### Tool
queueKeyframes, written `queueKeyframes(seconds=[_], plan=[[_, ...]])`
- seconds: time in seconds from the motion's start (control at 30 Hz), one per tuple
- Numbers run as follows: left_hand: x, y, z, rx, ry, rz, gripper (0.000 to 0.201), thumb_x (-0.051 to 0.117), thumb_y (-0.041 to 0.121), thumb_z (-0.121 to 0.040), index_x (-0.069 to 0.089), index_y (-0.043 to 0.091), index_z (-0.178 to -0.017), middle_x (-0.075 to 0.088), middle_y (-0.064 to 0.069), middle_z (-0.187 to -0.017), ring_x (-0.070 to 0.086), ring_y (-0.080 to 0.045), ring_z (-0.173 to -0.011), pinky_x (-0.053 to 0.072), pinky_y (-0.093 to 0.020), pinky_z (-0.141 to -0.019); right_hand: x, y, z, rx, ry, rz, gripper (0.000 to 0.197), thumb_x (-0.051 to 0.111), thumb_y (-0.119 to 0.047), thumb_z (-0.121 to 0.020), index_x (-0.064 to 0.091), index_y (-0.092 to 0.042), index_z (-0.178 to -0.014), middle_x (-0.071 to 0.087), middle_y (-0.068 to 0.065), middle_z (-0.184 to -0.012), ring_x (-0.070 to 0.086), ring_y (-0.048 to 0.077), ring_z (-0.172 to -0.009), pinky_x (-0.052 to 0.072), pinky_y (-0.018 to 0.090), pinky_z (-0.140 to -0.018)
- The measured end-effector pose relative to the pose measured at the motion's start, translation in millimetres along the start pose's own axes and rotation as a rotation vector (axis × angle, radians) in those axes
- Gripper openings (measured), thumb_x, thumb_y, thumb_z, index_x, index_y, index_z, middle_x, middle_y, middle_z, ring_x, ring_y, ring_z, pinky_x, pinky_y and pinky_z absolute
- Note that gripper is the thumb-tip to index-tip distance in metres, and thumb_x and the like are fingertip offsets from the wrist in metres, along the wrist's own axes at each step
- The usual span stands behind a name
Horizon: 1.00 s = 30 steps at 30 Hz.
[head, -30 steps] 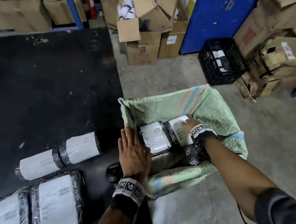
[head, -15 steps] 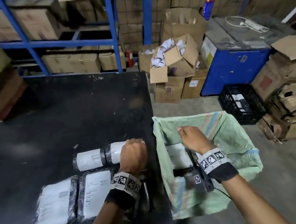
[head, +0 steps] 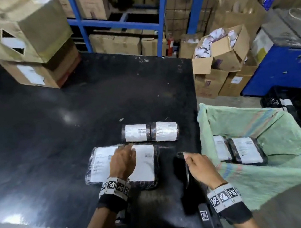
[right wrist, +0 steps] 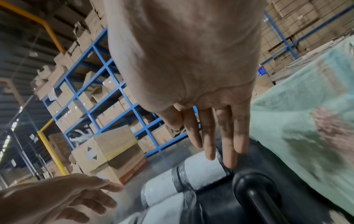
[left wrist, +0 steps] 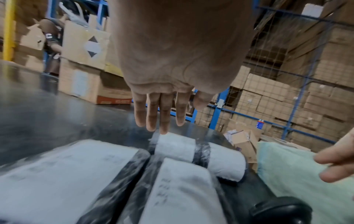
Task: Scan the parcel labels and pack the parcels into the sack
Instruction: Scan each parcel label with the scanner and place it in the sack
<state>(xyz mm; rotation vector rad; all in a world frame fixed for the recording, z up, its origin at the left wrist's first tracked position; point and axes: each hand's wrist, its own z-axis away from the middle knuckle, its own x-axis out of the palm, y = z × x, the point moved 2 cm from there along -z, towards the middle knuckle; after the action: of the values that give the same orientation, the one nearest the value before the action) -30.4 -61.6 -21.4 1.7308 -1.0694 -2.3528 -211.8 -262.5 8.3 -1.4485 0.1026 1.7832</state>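
Observation:
Two flat black-wrapped parcels (head: 145, 165) with white labels lie side by side on the black table (head: 68, 116). Behind them lie two rolled parcels (head: 150, 133). My left hand (head: 124, 155) hovers over the flat parcels, its fingers (left wrist: 161, 119) straight and holding nothing. My right hand (head: 196, 163) is over the black scanner (right wrist: 254, 191) at the table's right edge; its fingers (right wrist: 228, 144) are straight and apart from it. The green sack (head: 282, 168) stands open beside the table, with two labelled parcels (head: 246, 150) in it.
Cardboard boxes (head: 23, 41) are stacked on the table's far left corner. Blue shelving (head: 158, 15) filled with cartons runs behind. More boxes (head: 220, 52), a blue cabinet (head: 283, 66) and a black crate (head: 292, 104) stand on the floor beyond the sack.
My right hand left the parcel in the sack and moved to the scanner. My left hand went from the sack's rim to above the flat parcels. The head view tilted up.

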Motion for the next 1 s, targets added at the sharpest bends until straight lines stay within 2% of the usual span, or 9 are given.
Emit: queueKeyframes(seconds=[0.07,0.17,0.33,0.5,0.63,0.73,0.83,0.9,1.0], plan=[[5.0,-29.4,6.7,-0.041,-0.021,-0.017,0.031,0.051,0.024,-0.106,0.067,0.007,-0.125,0.069,-0.027,-0.116,0.063,-0.042,-0.107,0.052,-0.048,-0.087,17.7,0.9,3.7,0.033,-0.034,0.049,0.037,0.036,-0.026,-0.104,0.067,-0.015,-0.121,0.067,0.01,-0.127,0.059,0.033,-0.12,0.047,0.038,-0.096],[15.8,-73.0,14.1,-0.092,0.002,-0.043,0.04,0.058,0.024,-0.102,0.062,0.007,-0.138,0.065,-0.03,-0.124,0.058,-0.045,-0.115,0.049,-0.052,-0.093,41.3,6.3,4.6,0.052,-0.053,0.027,0.041,0.037,-0.035,-0.104,0.058,-0.023,-0.137,0.064,0.004,-0.134,0.058,0.028,-0.124,0.045,0.037,-0.104],[23.4,-124.4,18.9,-0.231,0.0,-0.086,0.065,0.066,0.024,-0.096,0.043,0.009,-0.155,0.047,-0.032,-0.143,0.042,-0.05,-0.135,0.037,-0.06,-0.111,67.9,17.1,2.5,0.22,-0.033,0.078,0.053,0.039,-0.049,-0.1,0.033,-0.032,-0.15,0.052,0.017,-0.136,0.048,0.036,-0.13,0.045,0.047,-0.103],[24.5,-156.9,12.8,-0.277,0.045,-0.066,0.082,0.073,0.03,-0.092,0.032,0.017,-0.161,0.032,-0.03,-0.156,0.03,-0.049,-0.145,0.036,-0.062,-0.111,83.5,21.1,-3.5,0.36,0.029,0.036,0.066,0.047,-0.049,-0.097,0.018,-0.033,-0.154,0.03,0.023,-0.153,0.036,0.04,-0.14,0.041,0.049,-0.105],[28.5,-182.1,2.6,-0.308,0.029,-0.062,0.082,0.07,0.044,-0.093,0.029,0.03,-0.162,0.027,-0.028,-0.162,0.027,-0.048,-0.149,0.03,-0.063,-0.117,91.9,25.4,-10.0,0.366,0.111,-0.075,0.067,0.052,-0.039,-0.097,0.016,-0.032,-0.154,0.03,0.023,-0.155,0.04,0.043,-0.137,0.041,0.051,-0.104],[32.9,-204.2,0.1,-0.326,-0.002,0.029,0.084,0.065,0.061,-0.091,0.026,0.041,-0.161,0.027,-0.027,-0.163,0.023,-0.046,-0.152,0.029,-0.062,-0.12,100.9,30.0,-19.9,0.317,0.149,-0.174,0.069,0.051,-0.037,-0.098,0.011,-0.036,-0.155,0.035,0.018,-0.155,0.046,0.04,-0.134,0.041,0.05,-0.105],[36.0,-216.1,3.9,-0.294,-0.034,0.093,0.091,0.043,0.085,-0.081,0.014,0.053,-0.16,0.017,-0.023,-0.17,0.01,-0.037,-0.16,0.018,-0.056,-0.125,112.0,33.4,-30.8,0.26,0.206,-0.365,0.066,0.051,-0.037,-0.098,0.017,-0.037,-0.154,0.036,0.011,-0.156,0.047,0.034,-0.135,0.038,0.043,-0.109],[35.7,-218.2,7.5,-0.279,-0.01,0.144,0.093,0.042,0.086,-0.077,0.015,0.053,-0.16,0.013,-0.02,-0.172,0.006,-0.031,-0.162,0.014,-0.053,-0.126,119.7,40.6,-37.0,0.249,0.244,-0.469,0.064,0.048,-0.052,-0.094,0.02,-0.045,-0.151,0.038,0.005,-0.156,0.051,0.033,-0.131,0.039,0.045,-0.112],[37.5,-222.0,12.2,-0.273,0.032,0.222,0.095,0.051,0.083,-0.076,0.02,0.052,-0.159,0.013,-0.017,-0.172,0.003,-0.025,-0.162,0.01,-0.049,-0.127,141.5,66.7,-45.6,0.229,0.23,-0.515,0.069,0.041,-0.072,-0.087,0.017,-0.054,-0.15,0.034,-0.007,-0.155,0.06,0.04,-0.118,0.047,0.057,-0.101]])
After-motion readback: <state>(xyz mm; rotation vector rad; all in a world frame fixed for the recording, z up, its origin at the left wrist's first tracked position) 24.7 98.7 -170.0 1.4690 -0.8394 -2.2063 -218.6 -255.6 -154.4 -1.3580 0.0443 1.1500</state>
